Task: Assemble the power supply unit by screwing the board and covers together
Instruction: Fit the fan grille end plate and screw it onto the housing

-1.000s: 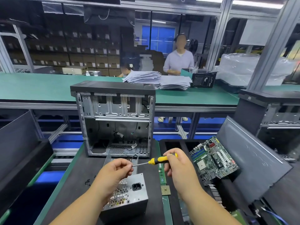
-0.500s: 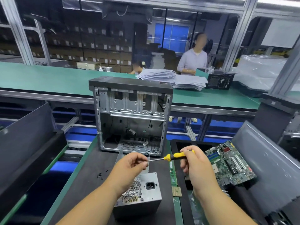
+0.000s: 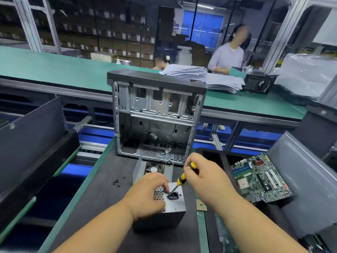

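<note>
The grey power supply unit (image 3: 176, 204) stands on the dark mat in front of me, its honeycomb grille and black power socket (image 3: 173, 195) facing up. Its far part (image 3: 139, 168) shows an open inside. My left hand (image 3: 148, 195) rests on the grille, fingers curled, with the fingertips pinched at the screwdriver's tip. My right hand (image 3: 207, 180) grips the yellow-and-black screwdriver (image 3: 181, 179), which slants down with its tip beside the socket. No screw shows under the tip.
An open computer case (image 3: 156, 115) stands upright just behind the unit. A green motherboard (image 3: 259, 179) lies on a black tray to the right, next to a grey side panel (image 3: 306, 172). Loose black screws (image 3: 118, 181) lie to the left. Two people stand beyond the green bench (image 3: 54, 68).
Both hands have dropped from mid-air onto the power supply unit. The screwdriver swung from nearly level to slanting down at the socket. The view moved closer.
</note>
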A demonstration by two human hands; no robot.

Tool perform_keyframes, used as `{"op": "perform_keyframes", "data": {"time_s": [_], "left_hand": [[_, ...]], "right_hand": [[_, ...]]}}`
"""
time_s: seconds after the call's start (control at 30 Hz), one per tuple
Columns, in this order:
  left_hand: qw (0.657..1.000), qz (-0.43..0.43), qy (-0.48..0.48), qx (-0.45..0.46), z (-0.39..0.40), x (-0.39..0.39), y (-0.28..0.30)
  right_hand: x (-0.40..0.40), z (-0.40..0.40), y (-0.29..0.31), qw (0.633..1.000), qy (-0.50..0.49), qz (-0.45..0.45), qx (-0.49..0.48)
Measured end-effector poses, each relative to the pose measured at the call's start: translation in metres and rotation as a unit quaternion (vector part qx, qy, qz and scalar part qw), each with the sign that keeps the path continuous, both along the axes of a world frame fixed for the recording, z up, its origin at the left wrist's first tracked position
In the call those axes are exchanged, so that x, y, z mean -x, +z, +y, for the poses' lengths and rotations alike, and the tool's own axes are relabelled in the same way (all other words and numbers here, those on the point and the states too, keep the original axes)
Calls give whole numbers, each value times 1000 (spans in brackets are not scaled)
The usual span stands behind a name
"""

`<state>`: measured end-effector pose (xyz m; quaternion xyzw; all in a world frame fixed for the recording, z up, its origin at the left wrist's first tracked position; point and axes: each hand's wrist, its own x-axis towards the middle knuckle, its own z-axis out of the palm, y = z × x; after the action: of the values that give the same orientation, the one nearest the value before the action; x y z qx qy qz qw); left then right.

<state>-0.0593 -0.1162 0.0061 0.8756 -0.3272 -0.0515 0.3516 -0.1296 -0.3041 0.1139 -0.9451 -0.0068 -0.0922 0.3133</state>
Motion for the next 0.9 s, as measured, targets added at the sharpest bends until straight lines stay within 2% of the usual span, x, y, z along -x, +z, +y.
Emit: {"op": "perform_keyframes", "data": {"time_s": [0.23,0.5,0.73,0.9], "left_hand": [[999,-43,3,-5,-2,0,-8],[999,-33,19,-1,-5,-4,-9],[999,-26,23,-6,-4,-6,-12],[1000,-22,21,-8,-4,-6,-7]], "right_hand": [[-5,9,6,996,24,-6,85],[-15,17,32,970,142,10,195],[-25,22,25,947,73,-24,311],[-24,23,29,971,113,1,209]]}}
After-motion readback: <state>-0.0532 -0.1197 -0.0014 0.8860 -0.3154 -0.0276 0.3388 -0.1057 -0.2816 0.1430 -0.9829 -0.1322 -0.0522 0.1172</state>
